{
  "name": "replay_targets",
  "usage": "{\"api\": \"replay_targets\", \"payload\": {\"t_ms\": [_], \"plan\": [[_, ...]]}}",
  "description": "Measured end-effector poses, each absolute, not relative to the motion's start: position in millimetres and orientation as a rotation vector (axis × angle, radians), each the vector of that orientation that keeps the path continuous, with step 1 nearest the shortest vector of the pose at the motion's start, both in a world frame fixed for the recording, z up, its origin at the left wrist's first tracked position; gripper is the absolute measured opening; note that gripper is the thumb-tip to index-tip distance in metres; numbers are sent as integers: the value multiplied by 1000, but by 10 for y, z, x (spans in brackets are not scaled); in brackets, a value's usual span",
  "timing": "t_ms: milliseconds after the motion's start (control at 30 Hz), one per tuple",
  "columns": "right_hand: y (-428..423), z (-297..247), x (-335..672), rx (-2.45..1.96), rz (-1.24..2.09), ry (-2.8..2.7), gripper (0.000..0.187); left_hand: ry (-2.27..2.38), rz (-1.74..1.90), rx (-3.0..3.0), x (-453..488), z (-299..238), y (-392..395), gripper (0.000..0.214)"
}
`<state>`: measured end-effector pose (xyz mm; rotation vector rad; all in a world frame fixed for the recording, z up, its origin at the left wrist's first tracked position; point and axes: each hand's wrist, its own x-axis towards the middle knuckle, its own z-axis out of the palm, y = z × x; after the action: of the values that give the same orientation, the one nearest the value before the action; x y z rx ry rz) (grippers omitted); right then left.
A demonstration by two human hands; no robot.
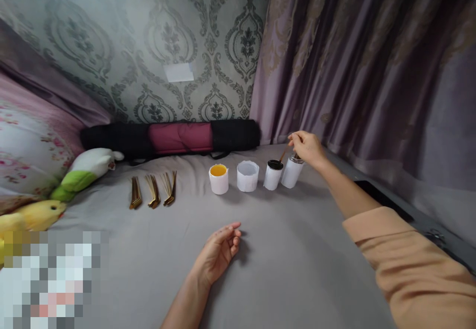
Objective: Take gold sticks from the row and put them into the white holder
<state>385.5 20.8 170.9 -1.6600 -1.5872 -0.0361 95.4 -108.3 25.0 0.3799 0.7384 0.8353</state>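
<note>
My right hand (305, 148) reaches out over the rightmost white cup (292, 172) and pinches a thin brown stick (284, 153) that slants down toward the black-rimmed cup (273, 175). Left of these stand an empty-looking white cup (247, 176) and a white cup with a yellow inside (218, 178). My left hand (220, 251) rests on the grey sheet (282, 259) nearer to me, fingers loosely curled, holding nothing. Three bundles of golden cutlery (153, 190) lie in a row to the left of the cups.
A rolled black and maroon mat (174, 138) lies along the patterned wall. Plush toys, green-white (86, 170) and yellow (31, 215), sit at the left by a floral pillow (26, 145). Purple curtains (372, 61) hang on the right, with a dark flat object (383, 197) below them.
</note>
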Motion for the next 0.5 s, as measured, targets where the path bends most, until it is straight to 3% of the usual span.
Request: {"api": "replay_targets", "payload": {"t_ms": [500], "plan": [[305, 1531, 3737, -1702, 124, -1763, 26, 734, 826, 380, 959, 263, -1079, 28]]}}
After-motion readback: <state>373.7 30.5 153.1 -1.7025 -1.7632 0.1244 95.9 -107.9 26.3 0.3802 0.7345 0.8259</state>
